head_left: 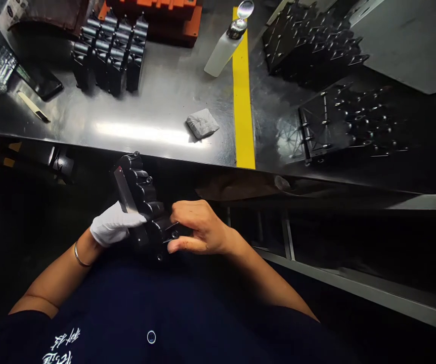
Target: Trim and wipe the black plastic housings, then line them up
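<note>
My left hand point(112, 225), in a white glove, is closed around a black moulded part point(144, 194) with a scalloped side and small round posts. The part is held tilted in front of my body, just below the table edge. Its flat side catches the light near my left thumb. My bare right hand point(201, 227) is at the part's lower right end, fingers curled and thumb stretched alongside. Something thin and dark shows between those fingers, too dim to name. A crumpled white wipe point(203, 124) lies on the metal table point(145, 114) beyond my hands.
Several black moulded parts point(112, 53) stand in rows at the back left, before an orange bin point(187, 25). A white bottle point(225, 48) stands by a yellow stripe point(244, 101). More black parts point(312, 45) are stacked right. A pale-handled tool point(32, 106) lies left.
</note>
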`<state>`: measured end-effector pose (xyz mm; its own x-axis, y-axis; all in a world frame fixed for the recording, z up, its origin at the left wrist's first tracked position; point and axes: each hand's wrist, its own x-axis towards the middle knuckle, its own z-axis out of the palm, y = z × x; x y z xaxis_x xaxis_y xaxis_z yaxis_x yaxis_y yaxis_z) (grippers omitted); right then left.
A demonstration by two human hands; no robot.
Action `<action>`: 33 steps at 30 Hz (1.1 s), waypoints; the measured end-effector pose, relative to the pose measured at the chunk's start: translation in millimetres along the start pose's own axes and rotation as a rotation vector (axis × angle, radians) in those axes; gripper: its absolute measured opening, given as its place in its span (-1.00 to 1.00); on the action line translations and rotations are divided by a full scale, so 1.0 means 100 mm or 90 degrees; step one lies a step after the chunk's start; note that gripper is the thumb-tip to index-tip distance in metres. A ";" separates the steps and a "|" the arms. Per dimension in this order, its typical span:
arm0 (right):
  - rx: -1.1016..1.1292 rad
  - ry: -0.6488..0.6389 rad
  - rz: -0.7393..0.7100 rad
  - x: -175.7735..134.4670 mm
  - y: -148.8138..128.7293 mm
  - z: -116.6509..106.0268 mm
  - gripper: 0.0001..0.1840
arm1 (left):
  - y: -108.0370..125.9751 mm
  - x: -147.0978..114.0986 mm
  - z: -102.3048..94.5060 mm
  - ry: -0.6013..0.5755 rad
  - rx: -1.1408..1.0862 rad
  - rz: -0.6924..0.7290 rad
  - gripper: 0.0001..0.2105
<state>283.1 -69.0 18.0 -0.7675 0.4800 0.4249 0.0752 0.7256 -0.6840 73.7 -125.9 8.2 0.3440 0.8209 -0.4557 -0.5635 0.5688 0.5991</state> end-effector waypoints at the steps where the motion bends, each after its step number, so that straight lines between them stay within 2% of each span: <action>1: -0.016 0.010 -0.008 0.01 0.02 0.02 -0.45 | -0.01 0.00 0.01 0.002 -0.005 0.004 -0.63; 6: -0.166 0.106 0.018 0.00 0.13 0.09 -0.45 | -0.08 0.01 0.01 0.075 -0.086 0.044 -0.55; 9: -0.215 0.157 0.045 0.02 0.14 0.13 -0.48 | -0.13 0.02 0.01 0.109 -0.144 0.032 -0.66; 12: -0.252 0.166 0.067 0.04 0.14 0.15 -0.47 | -0.13 0.01 0.05 0.141 -0.190 0.009 -0.83; 14: -0.261 0.154 0.075 0.04 0.15 0.14 -0.46 | -0.10 0.01 0.09 0.166 -0.234 -0.024 -0.91; 17: -0.217 0.139 0.093 0.04 0.20 0.06 -0.48 | -0.04 0.02 0.14 0.192 -0.355 -0.102 -0.81; 20: -0.191 0.092 0.101 0.06 0.25 -0.07 -0.56 | 0.00 0.02 0.13 0.182 -0.449 -0.147 -0.77; 23: -0.230 0.037 0.090 0.10 0.28 -0.19 -0.60 | -0.01 0.00 0.11 0.167 -0.491 -0.165 -0.78; 26: -0.220 0.001 0.064 0.14 0.30 -0.25 -0.59 | -0.04 -0.01 0.09 0.150 -0.509 -0.175 -0.77; 29: -0.147 -0.046 0.051 0.15 0.32 -0.28 -0.57 | -0.07 -0.02 0.10 0.146 -0.482 -0.179 -0.75; 33: -0.029 -0.116 0.107 0.13 0.33 -0.34 -0.54 | -0.11 -0.01 0.12 0.151 -0.448 -0.193 -0.76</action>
<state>296.9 -21.8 20.8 -0.8435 0.5021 0.1909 0.2369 0.6666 -0.7067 88.5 -131.8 10.1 0.4341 0.5583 -0.7070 -0.8398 0.5348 -0.0933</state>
